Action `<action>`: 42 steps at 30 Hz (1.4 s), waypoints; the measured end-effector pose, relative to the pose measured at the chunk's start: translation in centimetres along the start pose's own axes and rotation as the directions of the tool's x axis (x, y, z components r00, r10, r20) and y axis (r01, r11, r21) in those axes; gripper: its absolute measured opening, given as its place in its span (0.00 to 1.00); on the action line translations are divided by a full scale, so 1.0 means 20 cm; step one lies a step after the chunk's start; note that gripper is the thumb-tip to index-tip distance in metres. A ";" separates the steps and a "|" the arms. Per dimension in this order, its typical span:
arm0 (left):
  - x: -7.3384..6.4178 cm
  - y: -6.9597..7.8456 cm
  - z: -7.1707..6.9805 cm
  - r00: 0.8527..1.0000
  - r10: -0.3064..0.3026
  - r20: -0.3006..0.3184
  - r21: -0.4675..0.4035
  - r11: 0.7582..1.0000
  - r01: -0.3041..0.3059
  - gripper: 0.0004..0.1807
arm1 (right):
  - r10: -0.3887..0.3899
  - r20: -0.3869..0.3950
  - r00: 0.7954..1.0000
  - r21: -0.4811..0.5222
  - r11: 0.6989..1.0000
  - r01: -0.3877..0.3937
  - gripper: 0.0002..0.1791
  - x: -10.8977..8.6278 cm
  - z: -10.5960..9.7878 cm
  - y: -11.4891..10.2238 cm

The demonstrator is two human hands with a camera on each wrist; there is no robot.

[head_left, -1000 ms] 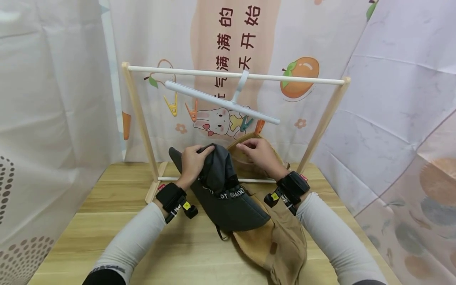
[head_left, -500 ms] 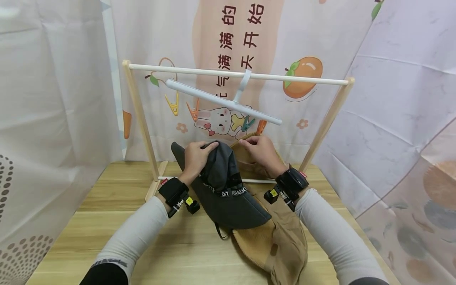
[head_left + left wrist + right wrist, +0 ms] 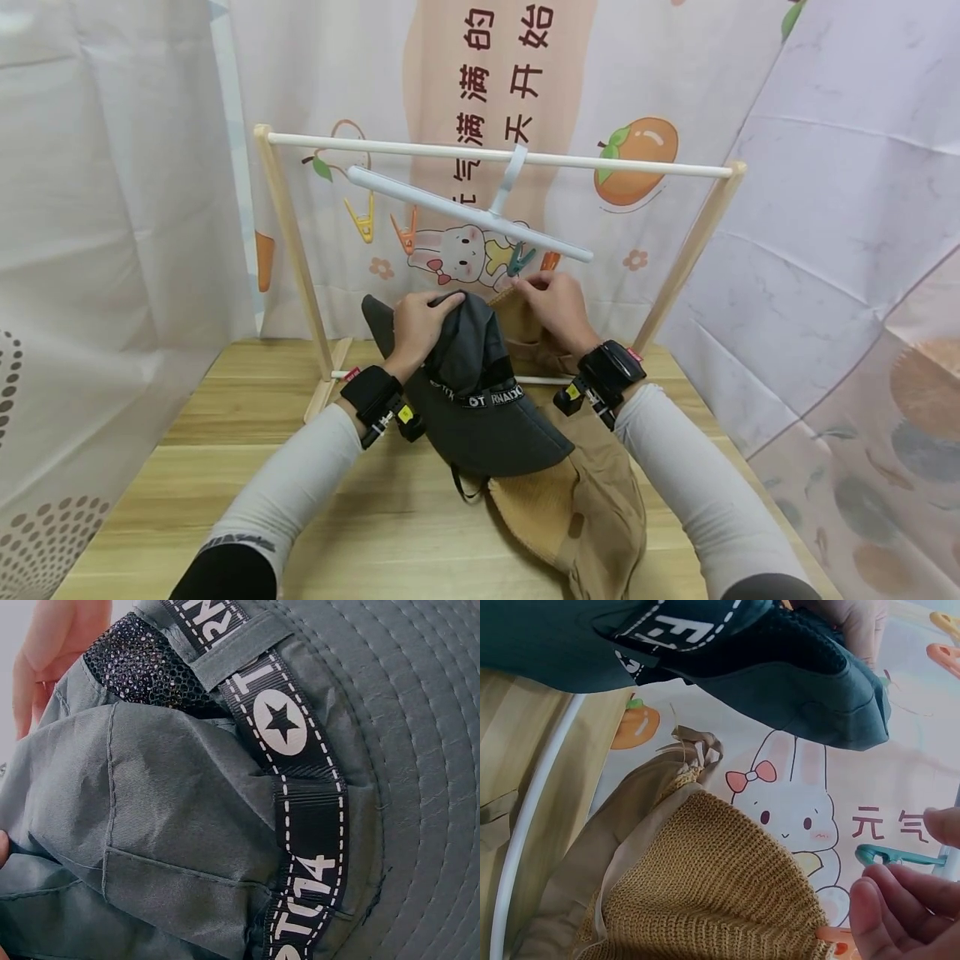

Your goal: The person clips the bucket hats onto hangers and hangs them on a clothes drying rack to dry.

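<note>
My left hand (image 3: 417,325) grips the crown of a dark grey brimmed hat (image 3: 495,437) with a lettered band, its thumb on top. The hat hangs tilted, brim toward me. My right hand (image 3: 557,310) has its fingertips beside a teal clip (image 3: 519,259) on a pale hanger (image 3: 471,215). In the right wrist view, thumb and fingers stand apart around the teal clip (image 3: 896,856); no pinch shows. An orange clip (image 3: 834,937) holds the ribbed edge of a tan cloth piece (image 3: 712,877). Its brown folds (image 3: 607,500) run onto the table, partly behind the grey hat.
The hanger hooks over the top bar (image 3: 637,165) of a wooden rack (image 3: 296,250), slanting down to the right. A yellow clip (image 3: 363,221) and another orange clip (image 3: 406,232) hang at its left. The wooden table (image 3: 225,483) lies below, a printed curtain (image 3: 337,75) behind.
My right hand has risen from the tan cloth to the teal clip. My left hand has lifted the grey hat slightly up and to the right.
</note>
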State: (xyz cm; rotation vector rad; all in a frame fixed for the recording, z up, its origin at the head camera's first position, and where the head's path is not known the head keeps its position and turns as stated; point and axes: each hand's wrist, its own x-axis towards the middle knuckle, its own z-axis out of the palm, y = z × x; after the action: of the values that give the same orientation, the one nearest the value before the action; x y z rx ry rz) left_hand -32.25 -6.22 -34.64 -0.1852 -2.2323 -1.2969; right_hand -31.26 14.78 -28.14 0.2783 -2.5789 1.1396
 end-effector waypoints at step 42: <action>0.10 -0.02 0.01 1.000 0.016 -0.008 0.067 0.998 -0.015 0.17 | 0.187 -0.306 0.933 0.292 0.952 -0.095 0.25 0.23 0.18 -0.03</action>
State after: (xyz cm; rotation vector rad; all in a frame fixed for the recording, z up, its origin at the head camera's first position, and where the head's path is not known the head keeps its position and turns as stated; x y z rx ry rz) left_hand -34.20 -6.58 -34.00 -0.1717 -2.2592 -1.2112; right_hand -36.03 11.47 -28.48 -0.0441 -2.1756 1.4590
